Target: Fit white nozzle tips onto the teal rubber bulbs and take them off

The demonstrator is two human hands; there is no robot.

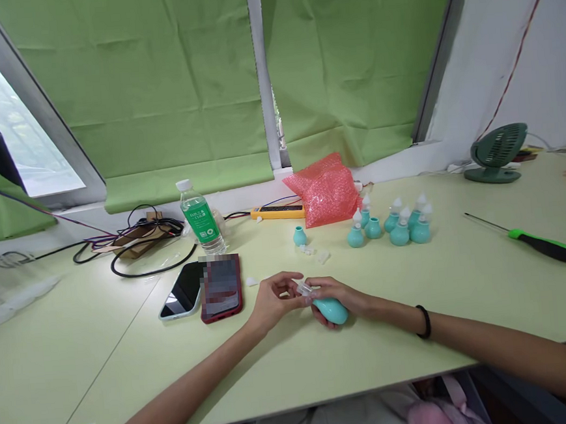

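My right hand (338,290) is wrapped round a teal squeeze bulb (332,310), which lies tilted with its round end toward the table's front edge. At the bulb's neck sits a clear plastic nozzle piece (304,289). My left hand (276,297) pinches this piece between thumb and fingers; whether it is fully seated in the neck I cannot tell. Beyond my hands stands a teal bulb without a tip (299,237). Small clear plastic parts (324,257) lie in front of it, and a small white tip (252,282) rests beside my left hand.
Several teal bulbs, most with pointed tips (399,227), stand at the right. Behind them are a red bubble-wrap bag (328,192) and a yellow power strip (278,212). Two phones (221,289), a water bottle (201,220) and cables lie left; a screwdriver (543,244) and fan (498,149) right.
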